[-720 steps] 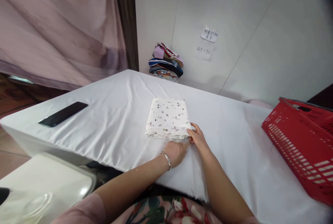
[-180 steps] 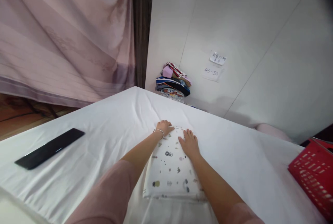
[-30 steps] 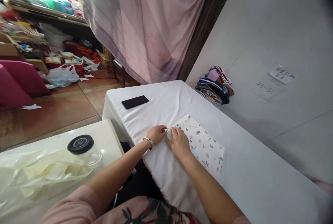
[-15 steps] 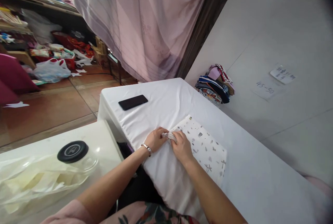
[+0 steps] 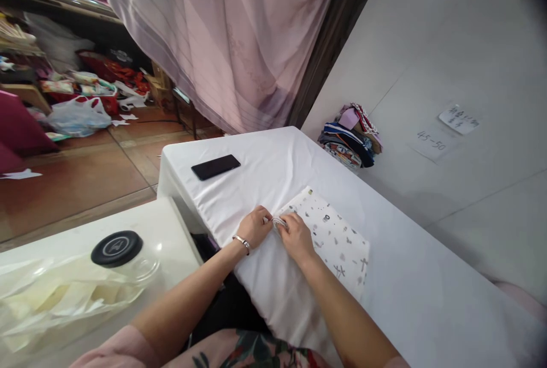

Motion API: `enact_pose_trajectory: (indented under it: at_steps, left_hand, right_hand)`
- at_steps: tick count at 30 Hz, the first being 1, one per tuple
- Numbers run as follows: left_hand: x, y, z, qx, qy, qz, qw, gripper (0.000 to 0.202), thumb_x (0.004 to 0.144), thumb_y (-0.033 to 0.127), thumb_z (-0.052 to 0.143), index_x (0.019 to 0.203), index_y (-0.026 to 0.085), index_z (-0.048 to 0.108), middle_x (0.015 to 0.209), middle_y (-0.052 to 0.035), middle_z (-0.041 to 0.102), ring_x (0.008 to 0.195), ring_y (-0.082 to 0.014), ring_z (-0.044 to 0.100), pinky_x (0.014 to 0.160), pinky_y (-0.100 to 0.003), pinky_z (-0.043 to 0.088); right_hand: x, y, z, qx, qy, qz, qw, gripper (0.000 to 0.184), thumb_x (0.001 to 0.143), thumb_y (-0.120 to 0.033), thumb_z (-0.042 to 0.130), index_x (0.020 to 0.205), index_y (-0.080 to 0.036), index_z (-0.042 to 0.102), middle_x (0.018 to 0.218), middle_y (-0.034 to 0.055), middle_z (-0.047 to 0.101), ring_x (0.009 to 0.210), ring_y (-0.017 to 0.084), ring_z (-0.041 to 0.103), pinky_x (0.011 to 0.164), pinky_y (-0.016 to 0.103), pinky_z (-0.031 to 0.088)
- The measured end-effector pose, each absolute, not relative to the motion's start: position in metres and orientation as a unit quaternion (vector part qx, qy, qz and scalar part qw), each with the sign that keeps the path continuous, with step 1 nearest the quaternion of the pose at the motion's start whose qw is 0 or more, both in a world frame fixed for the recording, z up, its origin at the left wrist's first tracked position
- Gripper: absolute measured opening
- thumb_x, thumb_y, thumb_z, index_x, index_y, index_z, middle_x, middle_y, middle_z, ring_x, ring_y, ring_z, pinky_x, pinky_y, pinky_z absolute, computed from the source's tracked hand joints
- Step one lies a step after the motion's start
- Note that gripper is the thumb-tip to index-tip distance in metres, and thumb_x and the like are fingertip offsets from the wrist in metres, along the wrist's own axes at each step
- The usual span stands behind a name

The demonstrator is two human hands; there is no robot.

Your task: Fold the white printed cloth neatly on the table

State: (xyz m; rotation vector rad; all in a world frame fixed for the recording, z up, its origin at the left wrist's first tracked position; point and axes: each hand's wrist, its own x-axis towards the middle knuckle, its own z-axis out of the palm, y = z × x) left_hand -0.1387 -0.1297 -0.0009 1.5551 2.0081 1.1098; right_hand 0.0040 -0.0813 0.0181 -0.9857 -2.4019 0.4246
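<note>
A folded white cloth with small dark prints (image 5: 335, 237) lies on the white-covered table (image 5: 419, 294). My left hand (image 5: 255, 225), with a bracelet on its wrist, and my right hand (image 5: 296, 235) meet at the cloth's near left corner. Both have their fingers curled and pinch the folded edge of the cloth there. The fingertips are partly hidden by each other.
A black phone (image 5: 216, 167) lies near the table's far left corner. A stack of folded colourful clothes (image 5: 350, 137) stands against the wall, below paper notes (image 5: 458, 119). A white surface with a plastic bag (image 5: 55, 299) and a black lid (image 5: 117, 241) is at my left.
Over the last second my hands have stayed at the cloth's near left corner, shifting only slightly. The view has drifted a little.
</note>
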Motion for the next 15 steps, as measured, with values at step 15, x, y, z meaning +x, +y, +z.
enact_pose_trajectory:
  at_steps: [15]
  left_hand:
    - [-0.1467,-0.1247,-0.0047,0.577,0.666,0.414,0.230,0.019,0.076,0.024,0.052,0.089,0.021,0.066,0.089,-0.0011,0.061,0.069,-0.0106,0.055,0.067,-0.023,0.044]
  right_hand:
    - [0.0006,-0.0848,0.0132,-0.368,-0.881,0.120,0.273,0.016,0.082,-0.021,0.048,0.095,-0.021,0.058,0.091,0.0050,0.057,0.088,0.018,0.052,0.077,0.028,0.042]
